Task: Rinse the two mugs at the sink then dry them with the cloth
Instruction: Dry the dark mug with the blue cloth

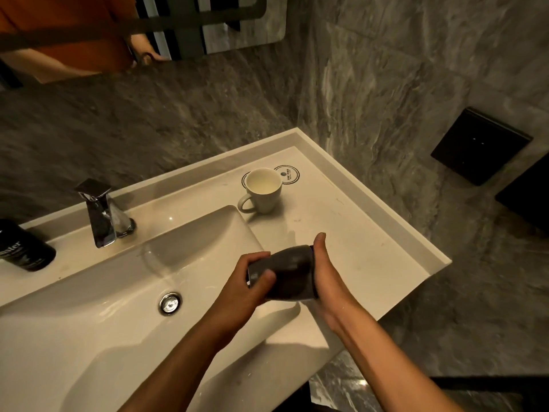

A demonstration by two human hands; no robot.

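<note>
A dark mug (286, 273) lies on its side in the air over the right edge of the sink basin (124, 292), held between both hands. My left hand (246, 285) wraps its left end. My right hand (323, 278) presses flat against its right end, thumb up. A white mug (263, 188) stands upright on the counter (341, 233) behind, handle toward the basin. No cloth is in sight. The tap (101, 212) runs no water that I can see.
A black bottle (22, 246) stands at the left of the tap. The drain plug (170, 303) sits in the middle of the basin. A round printed coaster (289, 173) lies by the white mug. Marble walls close in behind and right; a mirror hangs above.
</note>
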